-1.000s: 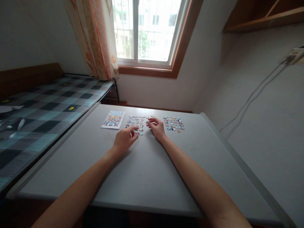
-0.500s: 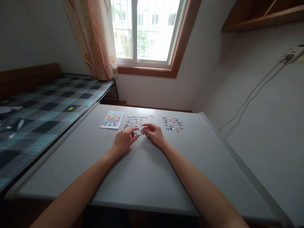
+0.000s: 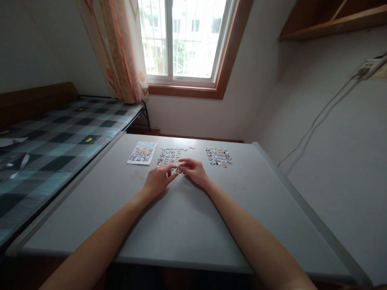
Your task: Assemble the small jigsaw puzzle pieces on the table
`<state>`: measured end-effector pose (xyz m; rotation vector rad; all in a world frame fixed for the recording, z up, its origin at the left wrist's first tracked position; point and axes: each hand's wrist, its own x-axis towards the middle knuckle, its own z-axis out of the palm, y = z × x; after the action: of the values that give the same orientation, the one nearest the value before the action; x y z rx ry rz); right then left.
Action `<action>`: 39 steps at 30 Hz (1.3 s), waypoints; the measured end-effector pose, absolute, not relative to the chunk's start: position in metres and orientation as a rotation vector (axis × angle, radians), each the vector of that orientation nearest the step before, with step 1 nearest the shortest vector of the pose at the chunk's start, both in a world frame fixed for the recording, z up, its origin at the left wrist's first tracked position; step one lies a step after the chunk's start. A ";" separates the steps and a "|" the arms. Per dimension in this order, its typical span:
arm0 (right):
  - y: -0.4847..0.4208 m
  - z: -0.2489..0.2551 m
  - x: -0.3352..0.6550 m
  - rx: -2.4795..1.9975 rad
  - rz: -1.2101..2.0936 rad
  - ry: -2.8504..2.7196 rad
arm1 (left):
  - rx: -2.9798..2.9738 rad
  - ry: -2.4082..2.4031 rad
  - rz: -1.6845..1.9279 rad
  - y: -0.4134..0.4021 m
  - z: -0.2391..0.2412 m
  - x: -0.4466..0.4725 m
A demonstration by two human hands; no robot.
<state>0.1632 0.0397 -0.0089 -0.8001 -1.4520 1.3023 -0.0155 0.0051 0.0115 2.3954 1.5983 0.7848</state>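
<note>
My left hand (image 3: 159, 177) rests at the near edge of a group of jigsaw puzzle pieces (image 3: 169, 154), its thumb and forefinger closed around small pieces (image 3: 177, 169) at the table surface. From the other side my right hand (image 3: 195, 171) meets it, fingertips closed on a puzzle piece there that is mostly hidden. The fingertips of both hands nearly touch. Part of the group lies behind the hands. A second cluster of loose puzzle pieces (image 3: 218, 156) lies to the right of my right hand. Left of the group is a printed picture sheet (image 3: 142, 153), lying flat.
All of this lies on a pale grey table (image 3: 181, 225) with raised side edges. A bed with a checked mattress (image 3: 60, 141) stands along the left. Ahead are a window (image 3: 193, 40) and a patterned curtain (image 3: 121, 52). A cable (image 3: 314, 121) hangs on the right wall.
My right hand has lowered slightly and shifted left toward my left fingertips, bringing its piece down to the pieces there. My left hand has barely moved. The whole view has shifted slightly.
</note>
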 end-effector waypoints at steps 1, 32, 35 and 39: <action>0.040 -0.009 0.163 -0.796 1.307 -1.452 | 2.396 1.601 0.782 0.005 0.011 -0.016; 0.042 -0.008 0.166 -0.789 1.374 -1.414 | 2.392 1.519 0.798 0.000 0.018 -0.016; 0.041 -0.007 0.166 -0.793 1.382 -1.409 | 2.392 1.508 0.794 0.000 0.017 -0.016; 0.039 -0.004 0.165 -0.793 1.367 -1.433 | 2.387 1.509 0.779 0.000 0.018 -0.015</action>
<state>0.1655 0.0394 -0.0038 -0.7929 -1.4330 1.3671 -0.0153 0.0003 0.0178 2.3871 1.5087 0.7789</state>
